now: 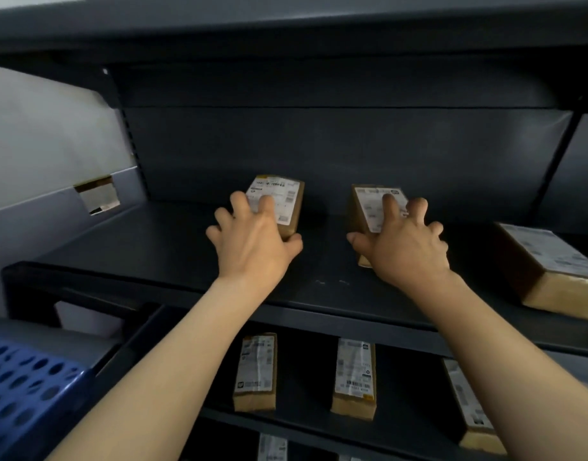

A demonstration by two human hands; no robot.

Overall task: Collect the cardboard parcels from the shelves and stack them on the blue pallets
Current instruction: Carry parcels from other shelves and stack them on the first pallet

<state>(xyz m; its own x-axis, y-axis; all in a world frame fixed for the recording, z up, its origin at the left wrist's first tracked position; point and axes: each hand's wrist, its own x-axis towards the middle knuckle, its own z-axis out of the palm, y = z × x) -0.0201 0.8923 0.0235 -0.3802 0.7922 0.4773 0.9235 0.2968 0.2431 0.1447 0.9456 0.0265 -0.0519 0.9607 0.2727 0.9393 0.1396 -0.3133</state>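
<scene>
At far left sits a corner of the blue pallet [26,387]. On the dark upper shelf [146,257] my left hand [252,234] spreads its fingers over one small cardboard parcel [287,204], thumb hooked at the near end. My right hand [404,242] grips a second parcel [365,202] the same way. I judge both should lift straight back, clear of the larger parcel [552,271] at right. More lower parcels [255,371] wait beneath.

The scene is dimly lit. The left hand [252,241] and right hand [402,251] are evenly lit from the near side, while the dark shelf [153,247] beneath them is left murky and the panel [319,144] beyond them is almost featureless. A soft shadow is cast just right of the left parcel [286,204]. The label [372,207] on the right parcel [356,214] is washed out, its print blurred. Lines far left and right of the hands are bowed by the wide lens.
</scene>
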